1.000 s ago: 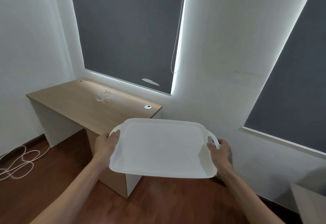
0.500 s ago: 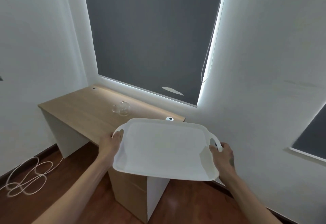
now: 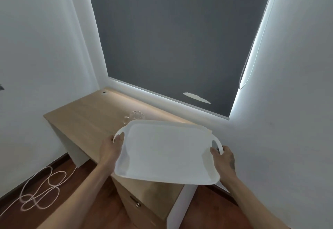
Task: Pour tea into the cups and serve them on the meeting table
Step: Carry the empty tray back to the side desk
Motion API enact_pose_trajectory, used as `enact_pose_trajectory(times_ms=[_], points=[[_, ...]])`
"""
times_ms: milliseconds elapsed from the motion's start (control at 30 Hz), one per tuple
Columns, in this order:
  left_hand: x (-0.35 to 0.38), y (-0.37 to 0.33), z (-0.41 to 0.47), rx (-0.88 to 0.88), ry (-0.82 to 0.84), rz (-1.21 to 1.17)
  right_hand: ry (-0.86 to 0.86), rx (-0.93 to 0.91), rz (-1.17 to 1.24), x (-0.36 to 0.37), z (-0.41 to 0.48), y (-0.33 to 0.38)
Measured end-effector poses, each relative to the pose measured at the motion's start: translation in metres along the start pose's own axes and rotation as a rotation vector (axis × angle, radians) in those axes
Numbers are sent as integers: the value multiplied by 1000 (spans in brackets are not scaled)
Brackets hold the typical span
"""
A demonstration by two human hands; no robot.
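Note:
I carry an empty white tray [image 3: 167, 153] by its two loop handles, held over the right end of a wooden desk [image 3: 86, 120]. My left hand [image 3: 111, 147] grips the left handle and my right hand [image 3: 223, 158] grips the right one. A clear glass teapot [image 3: 134, 116] stands on the desk just beyond the tray's far edge, partly hidden by it. No cups are in view.
The desk runs along the wall under a window with a dark roller blind [image 3: 176, 39]; its bead cord [image 3: 252, 62] hangs at the right. Drawers [image 3: 142, 205] sit under the desk's right end. A white cable [image 3: 39, 191] lies coiled on the wooden floor at left.
I have come closer to the desk. The tray now hangs over its right end and covers part of the teapot. Both hands keep their hold on the handles.

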State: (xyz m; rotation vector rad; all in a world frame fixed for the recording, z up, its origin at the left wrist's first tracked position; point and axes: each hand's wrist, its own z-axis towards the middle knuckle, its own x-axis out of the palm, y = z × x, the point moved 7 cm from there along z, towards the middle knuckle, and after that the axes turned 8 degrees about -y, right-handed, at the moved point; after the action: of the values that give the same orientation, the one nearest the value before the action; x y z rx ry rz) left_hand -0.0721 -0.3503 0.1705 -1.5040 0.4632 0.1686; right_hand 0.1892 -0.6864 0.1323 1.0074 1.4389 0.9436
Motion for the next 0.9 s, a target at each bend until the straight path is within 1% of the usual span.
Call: enact_pose_trajectory(times_ms=[233,367,467,667,833,900], points=[[45,-1,60,0,-25,86,28,21,-15,64,60,0],[69,4,89,-5,1,132,11,44,-25,82,78,-7],[91,8,111,-1,24,168,-32,69,-32,91,87,-17],[131,27,145,18,105,188,-116,114,-34,108,88,-45],[171,51,179,56,233,213,-212,193,-90,124,85,-71],[184,61,192,99,280,228,-264,237,-119,130,76,-81]])
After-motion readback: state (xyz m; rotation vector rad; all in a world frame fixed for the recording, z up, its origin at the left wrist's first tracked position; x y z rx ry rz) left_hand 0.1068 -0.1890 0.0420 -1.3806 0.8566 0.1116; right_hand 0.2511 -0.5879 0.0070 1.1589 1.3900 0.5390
